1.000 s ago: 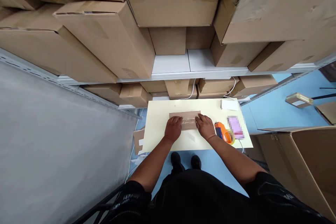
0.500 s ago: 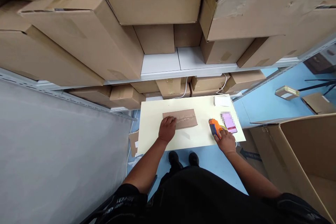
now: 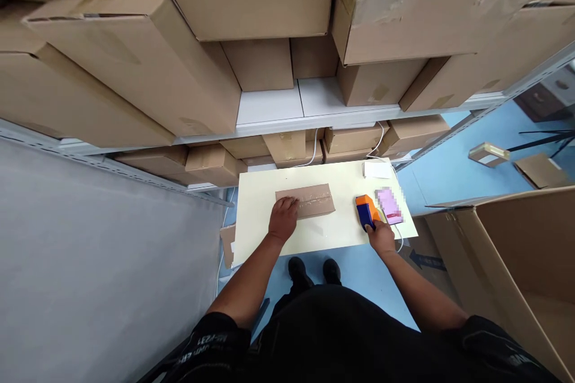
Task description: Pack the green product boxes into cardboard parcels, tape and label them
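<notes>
Box (image 3: 315,200) on table (image 3: 258,233), long axis left-right, is being covered at its left end by left hand (image 3: 284,218), finger grip unclear; dispenser (image 3: 365,213) is being clamped by right hand (image 3: 381,236) near phone (image 3: 389,206).

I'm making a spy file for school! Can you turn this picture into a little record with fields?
Left grip: touching the left end of the taped cardboard box
Right grip: holding the orange-and-blue tape dispenser; lifted or not, I cannot tell
Table: pale yellow, under the taped cardboard box
Right of dispenser: phone, partly pixelated
Behind the table: white shelf with stacked cartons
Far right: large open carton
</notes>
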`<state>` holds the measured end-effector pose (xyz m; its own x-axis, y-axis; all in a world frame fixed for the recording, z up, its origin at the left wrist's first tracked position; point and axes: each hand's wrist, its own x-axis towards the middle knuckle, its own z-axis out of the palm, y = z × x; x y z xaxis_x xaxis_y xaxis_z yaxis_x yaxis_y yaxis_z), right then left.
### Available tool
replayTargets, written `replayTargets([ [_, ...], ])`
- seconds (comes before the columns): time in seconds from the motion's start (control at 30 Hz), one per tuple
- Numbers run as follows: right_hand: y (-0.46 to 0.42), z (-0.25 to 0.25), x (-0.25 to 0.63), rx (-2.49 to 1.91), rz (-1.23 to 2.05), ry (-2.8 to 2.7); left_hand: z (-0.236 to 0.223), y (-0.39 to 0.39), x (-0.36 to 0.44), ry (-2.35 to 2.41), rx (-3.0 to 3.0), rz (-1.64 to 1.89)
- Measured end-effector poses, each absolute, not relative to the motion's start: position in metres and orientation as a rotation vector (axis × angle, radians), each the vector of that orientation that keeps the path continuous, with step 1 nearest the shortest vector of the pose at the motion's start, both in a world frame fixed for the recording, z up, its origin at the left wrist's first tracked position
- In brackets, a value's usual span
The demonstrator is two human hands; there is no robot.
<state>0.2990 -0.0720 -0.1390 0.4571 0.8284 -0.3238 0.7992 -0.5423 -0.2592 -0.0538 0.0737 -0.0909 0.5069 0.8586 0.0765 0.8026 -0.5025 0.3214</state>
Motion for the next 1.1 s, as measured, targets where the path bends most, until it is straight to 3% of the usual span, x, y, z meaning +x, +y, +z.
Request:
replayTargets([
  [0.33,-0.056,-0.077,0.275,-1.887,0.888,-1.232,-0.091,0.072,-0.054,1.407,2.519,0.338],
  [0.73,0.022,0.003,0.236,-1.675,1.115,-1.303,-0.103,0.071,-0.055,1.373,2.532,0.458],
  [1.1,0.082,-0.017,0.2,-1.62,1.174,-1.343,-0.114,0.078,-0.062,1.283,2.328,0.767],
])
